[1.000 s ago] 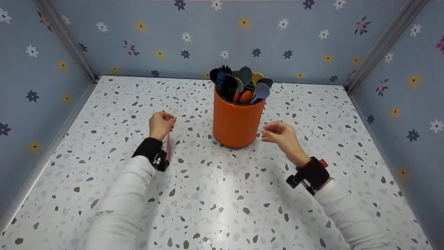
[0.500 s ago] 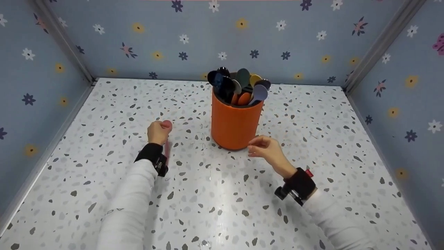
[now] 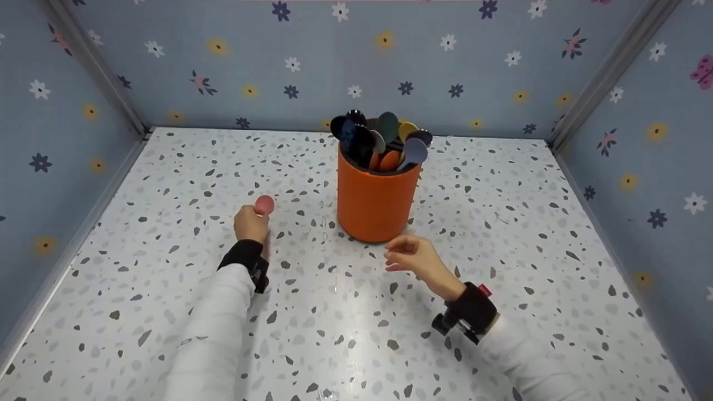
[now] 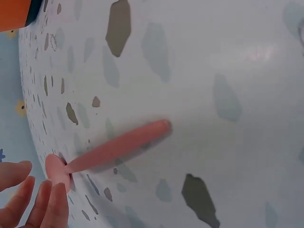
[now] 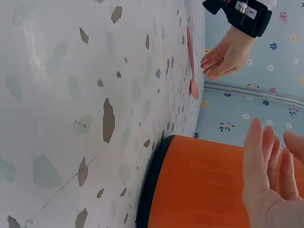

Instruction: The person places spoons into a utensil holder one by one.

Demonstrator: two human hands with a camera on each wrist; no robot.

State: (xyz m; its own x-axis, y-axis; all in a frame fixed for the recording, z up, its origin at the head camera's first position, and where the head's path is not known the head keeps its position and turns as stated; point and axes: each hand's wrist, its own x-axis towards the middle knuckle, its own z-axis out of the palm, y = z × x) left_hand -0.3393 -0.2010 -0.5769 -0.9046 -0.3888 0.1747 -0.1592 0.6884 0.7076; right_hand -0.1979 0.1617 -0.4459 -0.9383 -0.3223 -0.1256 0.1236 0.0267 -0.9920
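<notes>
A pink spoon lies on the table to the left, its bowl at the far end. My left hand is beside and over it, covering part of the handle in the head view. In the left wrist view the fingers are loosely bent near the spoon's bowl, and the handle lies bare on the table. The right wrist view shows the left hand apart from the spoon. With nothing in it, my right hand is in front of the orange utensil holder, fingers slightly bent.
Several spoons of different colours stand in the orange holder, bowls up. The speckled white table is bounded by flowered blue panels at the back and both sides.
My left hand has drawn back toward me, uncovering the pink spoon's bowl. My right hand has moved left and nearer to me, from the holder's right side to its front.
</notes>
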